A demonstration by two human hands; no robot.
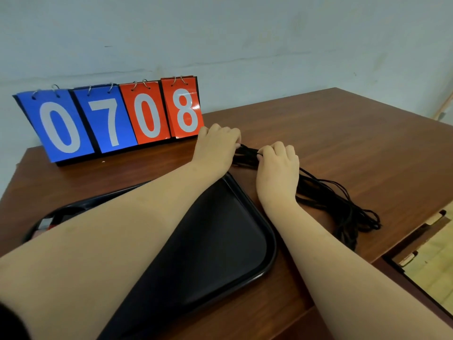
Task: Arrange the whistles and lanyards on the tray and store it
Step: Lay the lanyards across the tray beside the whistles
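Left hand [215,146]: reaches across the tray, fingers curled down onto one end of the cord bundle and pinching it against the table.
Right hand [278,168]: just beside the left, fingers curled round the same bundle a little further along.
Lanyards [326,195]: a bunch of thin black cords lying on the table [343,133] beyond the tray's far right corner, not yet on the tray; loose loops trail toward the table's right edge.
Tray [270,241]: black, shallow and rimmed, lying in front of the person; its right half is bare.
Small items [44,224]: a grey and red shape at the tray's left end, largely hidden by the left forearm; whether these are whistles cannot be told.
Scoreboard [110,119]: flip cards reading 0708, standing close behind the left hand.
Risk, tangling: lifting by one end alone would probably let the free loops knot or splay.
Risk, snagging: trailing cords dragged over the rim may catch and shift the tray.
Risk, dropping: loops near the table edge could slide off if the pinch slackens.
Risk, collision: a backward move of the left hand may knock the scoreboard.
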